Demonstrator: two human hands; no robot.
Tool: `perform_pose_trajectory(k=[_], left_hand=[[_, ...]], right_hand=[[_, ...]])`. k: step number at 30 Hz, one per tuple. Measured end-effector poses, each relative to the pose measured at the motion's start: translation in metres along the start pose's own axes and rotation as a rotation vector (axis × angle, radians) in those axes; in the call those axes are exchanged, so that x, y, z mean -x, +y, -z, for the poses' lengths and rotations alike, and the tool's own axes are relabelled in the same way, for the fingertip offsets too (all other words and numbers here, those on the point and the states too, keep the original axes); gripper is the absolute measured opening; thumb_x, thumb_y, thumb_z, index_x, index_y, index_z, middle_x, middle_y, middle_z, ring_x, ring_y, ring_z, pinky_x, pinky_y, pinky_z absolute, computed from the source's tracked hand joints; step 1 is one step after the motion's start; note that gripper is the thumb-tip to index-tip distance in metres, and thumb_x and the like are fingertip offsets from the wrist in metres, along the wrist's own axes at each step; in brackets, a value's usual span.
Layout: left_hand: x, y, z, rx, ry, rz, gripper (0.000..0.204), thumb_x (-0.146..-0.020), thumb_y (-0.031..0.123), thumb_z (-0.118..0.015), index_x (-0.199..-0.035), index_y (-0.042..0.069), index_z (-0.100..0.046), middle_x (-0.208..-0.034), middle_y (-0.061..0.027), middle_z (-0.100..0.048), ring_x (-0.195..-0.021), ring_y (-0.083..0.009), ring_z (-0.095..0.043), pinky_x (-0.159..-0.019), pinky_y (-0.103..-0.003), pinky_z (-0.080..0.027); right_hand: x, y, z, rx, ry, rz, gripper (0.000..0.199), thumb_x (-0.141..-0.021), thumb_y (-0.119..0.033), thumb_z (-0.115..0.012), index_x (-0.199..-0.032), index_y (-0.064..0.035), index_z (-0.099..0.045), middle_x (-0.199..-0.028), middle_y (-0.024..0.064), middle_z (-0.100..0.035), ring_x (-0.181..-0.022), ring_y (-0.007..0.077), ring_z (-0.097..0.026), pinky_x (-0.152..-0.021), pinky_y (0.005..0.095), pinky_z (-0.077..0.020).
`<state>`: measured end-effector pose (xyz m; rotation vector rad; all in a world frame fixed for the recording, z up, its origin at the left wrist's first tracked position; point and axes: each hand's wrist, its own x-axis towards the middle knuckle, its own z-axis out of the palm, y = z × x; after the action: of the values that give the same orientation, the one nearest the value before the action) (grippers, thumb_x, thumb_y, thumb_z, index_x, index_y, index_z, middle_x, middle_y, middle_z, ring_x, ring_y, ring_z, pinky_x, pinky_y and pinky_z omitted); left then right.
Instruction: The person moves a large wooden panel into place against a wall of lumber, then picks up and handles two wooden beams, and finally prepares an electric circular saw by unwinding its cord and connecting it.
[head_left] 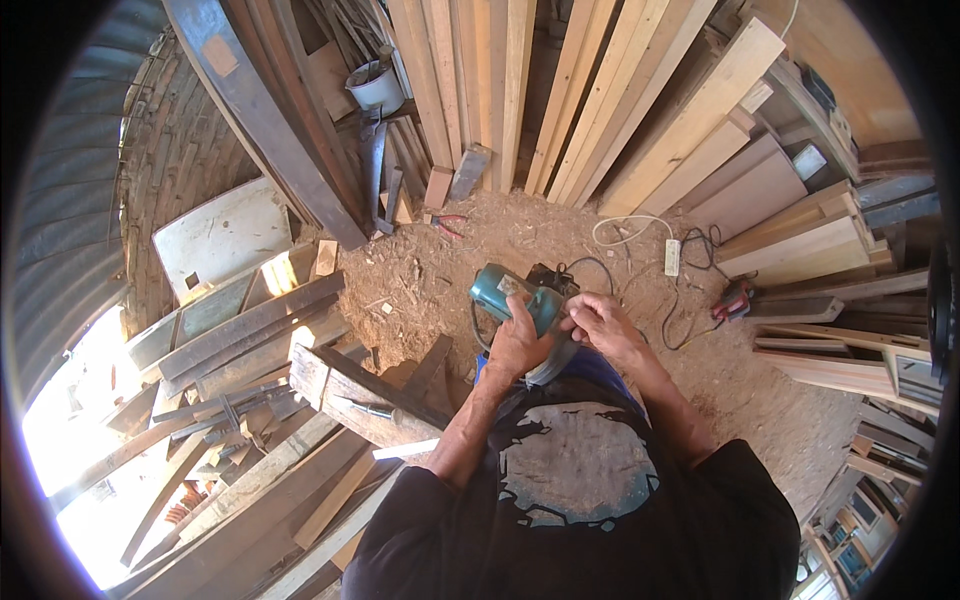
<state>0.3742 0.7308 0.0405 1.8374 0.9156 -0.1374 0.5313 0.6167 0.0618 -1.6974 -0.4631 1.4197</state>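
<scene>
Saw [510, 300], teal | left hand [518, 345] gripping it | right hand [600, 322] fingering its top

One teal power tool [515, 300], two hands, one white bucket [377, 88], one white power strip [672, 257].

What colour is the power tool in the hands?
Teal green power tool, seen in the head view.

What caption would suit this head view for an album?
Both hands, left hand and right hand, grip a teal power tool above a sawdust floor ringed by leaning planks.
</scene>
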Motion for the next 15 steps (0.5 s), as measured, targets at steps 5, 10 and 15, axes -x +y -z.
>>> perform_pose_trajectory(k=[5, 10, 15], left_hand=[[0.000, -0.001, 0.003, 0.052, 0.067, -0.025, 0.067, -0.078, 0.017, -0.067, -0.127, -0.001, -0.025, -0.088, -0.0362, -0.061, -0.088, -0.0529, -0.061, -0.078, -0.054, -0.050], [-0.013, -0.008, 0.006, 0.031, 0.087, 0.021, 0.068, -0.078, 0.013, -0.068, -0.129, -0.002, -0.027, -0.099, -0.0326, -0.061, -0.096, -0.0473, -0.062, -0.083, -0.047, -0.050], [-0.036, -0.030, 0.004, 0.165, 0.297, -0.067, 0.052, -0.081, 0.012, -0.067, -0.121, -0.001, -0.037, -0.084, -0.0199, -0.063, -0.072, -0.0297, -0.065, -0.067, -0.041, -0.053]], right_hand=[[-0.001, 0.007, 0.018, 0.021, 0.098, -0.003, 0.026, -0.098, -0.019, -0.051, -0.108, 0.0022, -0.061, -0.087, 0.0087, -0.069, -0.065, 0.0096, -0.058, -0.060, 0.0255, -0.0495], [-0.005, 0.041, 0.042, 0.079, 0.161, -0.084, 0.022, -0.098, -0.017, -0.050, -0.108, -0.0005, -0.061, -0.088, 0.0077, -0.068, -0.072, 0.0096, -0.059, -0.063, 0.0259, -0.0506], [-0.011, 0.089, 0.051, 0.445, 0.202, -0.012, 0.027, -0.091, -0.020, -0.054, -0.104, 0.0023, -0.063, -0.091, 0.0187, -0.068, -0.080, 0.0278, -0.066, -0.070, 0.0375, -0.0531]])
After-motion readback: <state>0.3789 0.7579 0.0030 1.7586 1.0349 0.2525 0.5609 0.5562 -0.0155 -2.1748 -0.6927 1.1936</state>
